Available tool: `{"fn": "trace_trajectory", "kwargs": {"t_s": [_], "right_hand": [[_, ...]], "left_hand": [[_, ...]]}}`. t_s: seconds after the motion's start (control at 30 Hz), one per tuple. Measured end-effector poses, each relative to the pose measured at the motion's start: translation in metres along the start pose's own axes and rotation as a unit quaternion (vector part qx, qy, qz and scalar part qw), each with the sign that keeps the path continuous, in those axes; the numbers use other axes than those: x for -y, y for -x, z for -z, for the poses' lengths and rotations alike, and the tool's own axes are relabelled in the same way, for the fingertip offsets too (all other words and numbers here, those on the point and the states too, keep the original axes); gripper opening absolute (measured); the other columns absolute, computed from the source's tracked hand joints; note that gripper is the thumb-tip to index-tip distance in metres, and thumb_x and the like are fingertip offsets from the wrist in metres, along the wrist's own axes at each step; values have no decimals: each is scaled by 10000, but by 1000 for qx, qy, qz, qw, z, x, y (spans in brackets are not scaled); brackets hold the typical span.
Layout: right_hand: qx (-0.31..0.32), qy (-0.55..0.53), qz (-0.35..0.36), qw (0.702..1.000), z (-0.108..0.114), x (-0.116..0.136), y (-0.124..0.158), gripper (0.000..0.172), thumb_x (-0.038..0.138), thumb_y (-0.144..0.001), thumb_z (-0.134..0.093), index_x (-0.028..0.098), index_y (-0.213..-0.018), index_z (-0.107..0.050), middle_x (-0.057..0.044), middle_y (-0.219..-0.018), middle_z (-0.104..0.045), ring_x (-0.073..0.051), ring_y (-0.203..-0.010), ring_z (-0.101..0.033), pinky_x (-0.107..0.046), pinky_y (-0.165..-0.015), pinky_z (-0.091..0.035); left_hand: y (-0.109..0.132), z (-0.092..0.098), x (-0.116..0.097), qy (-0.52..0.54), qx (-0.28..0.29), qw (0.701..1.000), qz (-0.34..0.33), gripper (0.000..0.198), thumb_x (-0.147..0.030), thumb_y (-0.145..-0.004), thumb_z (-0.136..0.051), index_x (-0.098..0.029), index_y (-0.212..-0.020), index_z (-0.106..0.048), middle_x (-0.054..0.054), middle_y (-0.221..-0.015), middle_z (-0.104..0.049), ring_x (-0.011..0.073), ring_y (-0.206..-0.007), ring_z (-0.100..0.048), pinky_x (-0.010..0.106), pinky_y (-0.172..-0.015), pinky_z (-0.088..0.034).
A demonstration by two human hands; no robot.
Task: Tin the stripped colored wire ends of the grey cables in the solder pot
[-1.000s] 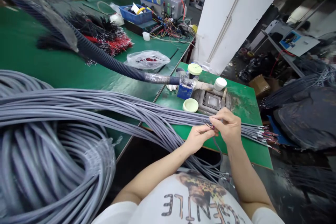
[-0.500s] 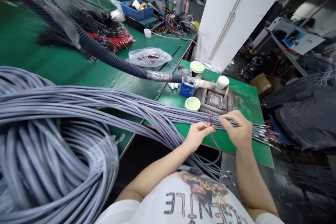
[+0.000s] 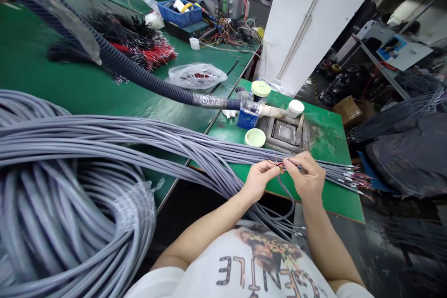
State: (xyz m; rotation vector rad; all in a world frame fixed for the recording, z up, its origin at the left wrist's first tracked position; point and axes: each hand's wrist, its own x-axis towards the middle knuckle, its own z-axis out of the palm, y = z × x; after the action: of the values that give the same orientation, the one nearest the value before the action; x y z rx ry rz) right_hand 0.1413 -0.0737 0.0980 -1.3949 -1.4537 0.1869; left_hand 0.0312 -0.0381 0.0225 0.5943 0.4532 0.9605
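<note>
A single grey cable curves up to my left hand, which pinches it near its stripped end. Thin red and black wires fan out from that end between my hands. My right hand is closed, thumb against fingers, on the red wire just right of the left fingertips. Behind both hands runs a thick bundle of grey cables, its stripped ends lying at the right edge of the green board. Other cable ends hang below, close to my shirt.
A solder pot sits on the green board, with a blue box, a pale round lid and a white cup around it. A ribbed hose crosses overhead. Coiled cable fills the left.
My right hand has moved left to the left fingertips and closed on the red wire. The wires, upright before, now lean over toward the right hand.
</note>
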Motion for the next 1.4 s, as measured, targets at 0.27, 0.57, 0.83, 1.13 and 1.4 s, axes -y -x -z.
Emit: {"fn": "trace_trajectory", "kwargs": {"t_s": [0.27, 0.57, 0.83, 1.13, 1.4], "right_hand": [[19, 7, 52, 998, 20, -23, -3, 221, 171, -816, -629, 297, -971, -723, -24, -865, -700, -204, -807, -627, -396, -741, -512], [202, 73, 252, 943, 8, -46, 2, 446, 225, -850, -627, 330, -1280, -569, -50, -1338, -582, -265, -1267, -486, -502, -994, -469], [22, 14, 152, 988, -5, -31, -29, 284, 250, -933, -474, 270, -1176, -620, -65, -1122, -677, -254, -1112, -590, -482, -957, -484], [62, 123, 75, 988, -34, -60, -79, 279, 368, -951, -435, 223, -977, -672, -58, -965, -670, -217, -956, -608, -390, -892, -468], [142, 177, 90, 970, -56, -70, -96, 327, 413, -955, -412, 229, -946, -682, -48, -946, -688, -225, -922, -599, -378, -860, -445]], "left_hand": [[-4, 1, -19, 101, -38, 992, 59, 255, -311, -622, -839, -128, -739, -704, 31, -739, -706, 106, -687, -637, 234, -709, -474], [-7, -4, -39, 200, -4, 976, 81, 219, -275, -739, -756, -128, -881, -679, 16, -726, -696, 92, -625, -637, 205, -639, -524], [2, 20, -58, -186, -61, 975, -106, 331, -433, -827, -631, -120, -825, -739, 75, -709, -724, 135, -625, -643, 221, -568, -482], [-15, 73, -69, -475, -170, 783, -364, 230, -274, -882, -563, -169, -732, -702, 36, -696, -690, 154, -702, -626, 290, -709, -483], [-19, 76, -66, -480, -176, 782, -357, 237, -274, -886, -554, -174, -719, -690, 35, -682, -681, 152, -680, -618, 283, -686, -485]]}}
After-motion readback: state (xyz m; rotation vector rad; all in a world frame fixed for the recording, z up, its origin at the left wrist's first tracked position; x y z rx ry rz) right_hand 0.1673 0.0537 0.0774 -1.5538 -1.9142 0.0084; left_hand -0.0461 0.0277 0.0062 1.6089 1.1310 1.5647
